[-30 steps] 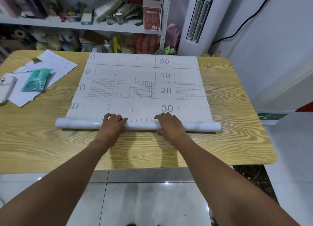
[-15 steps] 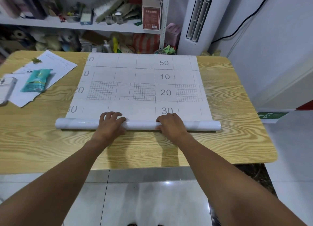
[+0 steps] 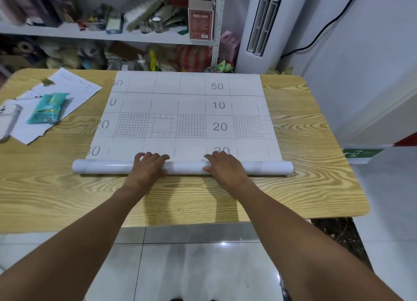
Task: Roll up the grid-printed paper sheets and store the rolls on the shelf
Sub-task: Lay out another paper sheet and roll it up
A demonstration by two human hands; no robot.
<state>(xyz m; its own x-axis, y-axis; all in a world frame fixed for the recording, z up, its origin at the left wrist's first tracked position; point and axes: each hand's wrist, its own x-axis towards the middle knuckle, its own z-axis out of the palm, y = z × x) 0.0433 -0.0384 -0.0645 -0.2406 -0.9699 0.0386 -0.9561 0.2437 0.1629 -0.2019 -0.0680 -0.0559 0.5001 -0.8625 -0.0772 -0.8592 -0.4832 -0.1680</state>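
Observation:
A white grid-printed paper sheet [image 3: 191, 111] lies flat on the wooden table [image 3: 316, 183], with numbers 10 to 50 printed on it. Its near end is wound into a paper roll [image 3: 185, 167] that lies crosswise on the table. My left hand [image 3: 147, 167] grips the roll left of centre, fingers over the top and thumb on the near side. My right hand [image 3: 224, 167] grips it right of centre in the same way, its fingertips at the printed "30". The metal shelf [image 3: 135, 35] stands behind the table, crowded with items.
At the table's left lie loose white papers [image 3: 67, 91], a teal packet [image 3: 48, 108] and a phone [image 3: 8, 120]. A white floor air conditioner [image 3: 261, 25] stands at the back right, a pale wall on the right. Tiled floor lies below the near table edge.
The roll has turned a little further away from me, taking up more sheet; the lower half of the printed "30" is now covered. Both hands moved forward with it.

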